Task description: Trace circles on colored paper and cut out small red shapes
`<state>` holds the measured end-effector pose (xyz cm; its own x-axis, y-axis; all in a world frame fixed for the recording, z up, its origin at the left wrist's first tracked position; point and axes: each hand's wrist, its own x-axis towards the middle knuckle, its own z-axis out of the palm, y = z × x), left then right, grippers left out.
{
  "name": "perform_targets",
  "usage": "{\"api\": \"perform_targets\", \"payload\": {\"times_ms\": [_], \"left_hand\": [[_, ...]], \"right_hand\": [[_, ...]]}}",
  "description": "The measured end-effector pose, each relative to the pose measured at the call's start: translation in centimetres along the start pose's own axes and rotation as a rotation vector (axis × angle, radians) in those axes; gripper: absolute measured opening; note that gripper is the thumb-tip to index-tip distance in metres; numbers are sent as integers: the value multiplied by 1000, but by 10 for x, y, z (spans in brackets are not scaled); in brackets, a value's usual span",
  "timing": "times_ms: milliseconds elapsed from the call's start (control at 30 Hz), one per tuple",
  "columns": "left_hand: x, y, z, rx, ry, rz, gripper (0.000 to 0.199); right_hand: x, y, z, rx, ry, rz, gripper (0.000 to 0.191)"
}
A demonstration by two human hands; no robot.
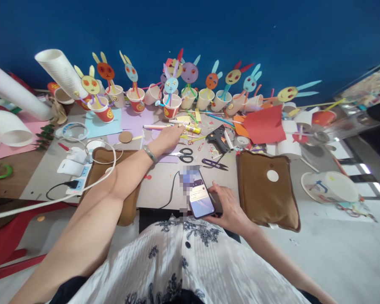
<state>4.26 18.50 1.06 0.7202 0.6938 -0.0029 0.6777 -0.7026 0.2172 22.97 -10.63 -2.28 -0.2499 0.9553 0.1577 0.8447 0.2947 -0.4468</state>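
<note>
My left hand (pixel 170 138), with a bracelet on its wrist, reaches over the middle of the table. Its fingers are bunched together beside a yellow glue stick (pixel 194 130) and a white pen (pixel 179 122); what they pinch, if anything, is hidden. My right hand (pixel 229 207) grips the lower right side of a smartphone (pixel 201 198) with a lit screen, near the table's front edge. Black-handled scissors (pixel 186 155) lie between the hands. Purple thread snips (pixel 214 164) and a black glue gun (pixel 218 138) are just above the phone.
Paper cups with bunny-faced figures (pixel 171 85) line the blue wall. Brown cushioned pads (pixel 266 190) lie at both sides. A power strip (pixel 82 179) with chargers and a white cable (pixel 114 162) is left. Red paper (pixel 264 124) and a paper tub (pixel 331 186) are right.
</note>
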Motion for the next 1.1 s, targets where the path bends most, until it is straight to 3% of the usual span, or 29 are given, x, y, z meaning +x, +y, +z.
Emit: {"api": "perform_targets", "payload": {"times_ms": [167,267,400,500,567,633,867,1100], "left_hand": [[1,0,1,16,-1,-6,42],[2,-2,3,16,1,-2,42],[3,-2,4,26,13,11,44],[2,-2,3,27,16,11,44],[1,-2,2,21,20,11,44],[1,-1,2,16,29,-5,43],[9,2,-3,-62,126,-117,36],[6,4,-8,-115,131,-104,47]], "right_hand": [[5,-7,13,6,150,-11,109],[2,-6,7,12,216,-138,89],[8,-5,2,46,96,-306,70],[20,-7,5,-78,28,-200,79],[25,-8,7,-135,68,-87,94],[26,-8,8,-118,124,-61,99],[1,-6,9,-58,346,-160,77],[-10,-6,7,-68,295,-178,49]]}}
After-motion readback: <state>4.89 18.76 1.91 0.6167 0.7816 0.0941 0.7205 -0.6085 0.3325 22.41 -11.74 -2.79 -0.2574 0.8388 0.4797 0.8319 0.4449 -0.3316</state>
